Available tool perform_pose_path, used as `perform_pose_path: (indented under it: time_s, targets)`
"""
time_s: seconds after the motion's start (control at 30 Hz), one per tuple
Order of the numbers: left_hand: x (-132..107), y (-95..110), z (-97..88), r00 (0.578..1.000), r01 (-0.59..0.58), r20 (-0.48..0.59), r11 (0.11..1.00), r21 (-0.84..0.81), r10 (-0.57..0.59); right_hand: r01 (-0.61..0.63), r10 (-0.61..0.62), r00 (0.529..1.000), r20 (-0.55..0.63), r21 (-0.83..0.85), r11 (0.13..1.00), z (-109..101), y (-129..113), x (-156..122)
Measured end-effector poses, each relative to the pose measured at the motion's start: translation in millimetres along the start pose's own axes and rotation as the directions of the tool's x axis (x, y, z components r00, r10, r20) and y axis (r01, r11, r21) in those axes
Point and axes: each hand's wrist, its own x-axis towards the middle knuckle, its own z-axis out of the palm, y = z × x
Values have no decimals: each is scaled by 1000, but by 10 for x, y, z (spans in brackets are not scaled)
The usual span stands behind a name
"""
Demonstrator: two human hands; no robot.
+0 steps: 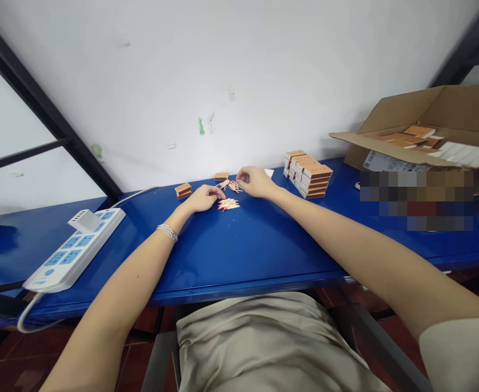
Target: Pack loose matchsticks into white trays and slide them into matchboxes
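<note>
Loose red-tipped matches lie in small heaps on the blue table between my hands. My left hand [206, 198] has its fingers stretched out and slightly bent, their tips touching or just above the edge of the nearer heap of matches [228, 204]. At the farther matches [234, 185], my right hand [256, 181] has its thumb and fingers curled together in a pinch. Whatever is between those fingertips is too small to make out. One orange matchbox [221, 176] lies behind the heaps. More matchboxes [183, 190] sit to the left of my left hand.
Stacked matchboxes [308, 173] stand right of my right hand. Farther right is an open cardboard box [411, 109] holding more matchboxes, with a blurred patch before it. A white power strip [76, 247] lies at left on the blue table [239, 256]. A white wall [239, 65] rises behind.
</note>
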Motion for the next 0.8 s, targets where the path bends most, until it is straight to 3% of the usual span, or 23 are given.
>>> perform_pose_path:
  time_s: [0.17, 0.27, 0.37, 0.47, 0.63, 0.8]
  targets:
    - [-5, 16, -3, 1000, 7, -6, 1000, -2, -7, -122, 125, 992, 7, 270, 955, 41, -244, -24]
    - [-20, 54, -17, 1000, 18, -13, 999, 46, -17, -114, 89, 992, 84, 362, 925, 157, -386, -66]
    - [-29, 78, -26, 999, 34, -19, 996, 77, -32, -67, 21, 989, 148, 308, 949, 180, -416, -87]
    - [-18, 58, -19, 1000, 22, -5, 999, 36, -22, -59, 20, 985, 170, 227, 972, 76, -292, -57]
    - [10, -14, 2, 1000, 2, 4, 1000, 14, -2, -206, 206, 978, 42, -2, 979, -159, 129, 23]
    - [1, 1, -3, 1000, 18, 9, 1000, 15, -18, -240, 256, 960, 114, -133, 962, -159, 369, 19]
